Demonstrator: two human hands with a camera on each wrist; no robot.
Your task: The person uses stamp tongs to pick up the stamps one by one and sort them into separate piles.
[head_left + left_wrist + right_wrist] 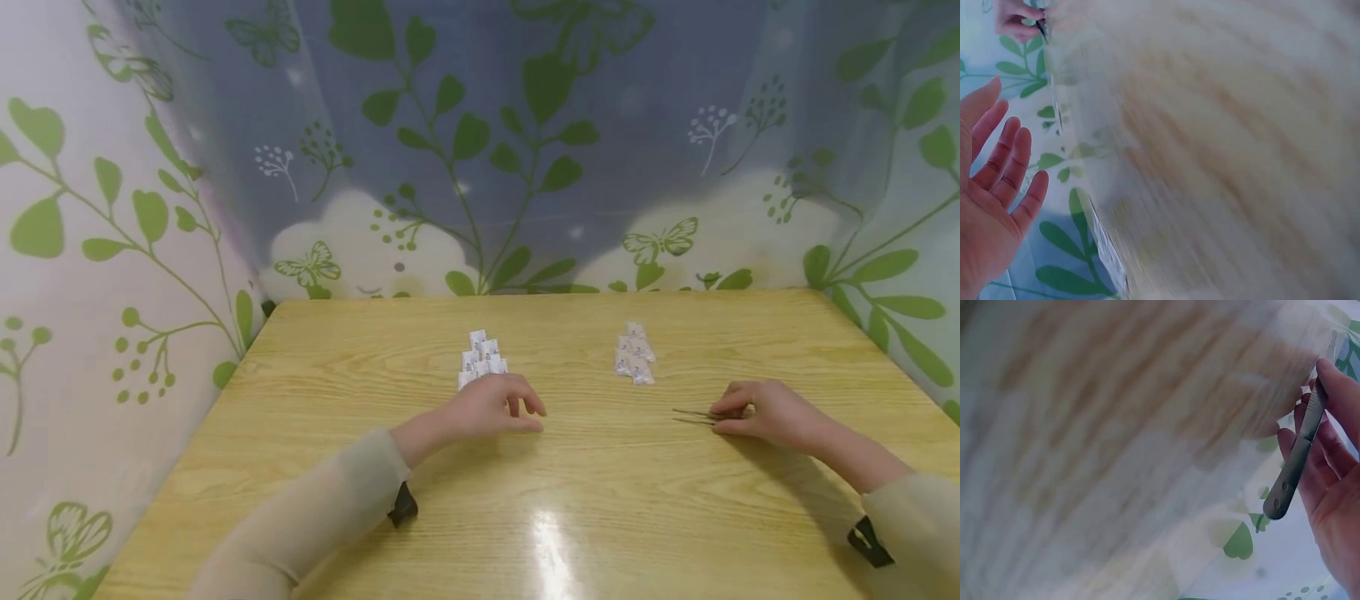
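My right hand (776, 417) pinches a pair of dark metal tweezers (696, 416) between thumb and fingers. Their two thin prongs stand apart and point left over the table. The right wrist view shows the tweezers' (1297, 459) ridged grip and rounded back end. My left hand (491, 406) holds nothing, its fingers loosely bent just in front of a group of small white printed packets (480, 354); the hand overlaps the nearest ones. In the left wrist view the fingers of that hand (997, 181) are spread and relaxed.
A second group of small printed packets (634, 354), pinkish and glossy, lies right of centre on the wooden table (585, 467). Curtains (465, 150) with leaf and butterfly prints enclose the table's back and sides. Both sleeves have a black strap at the wrist.
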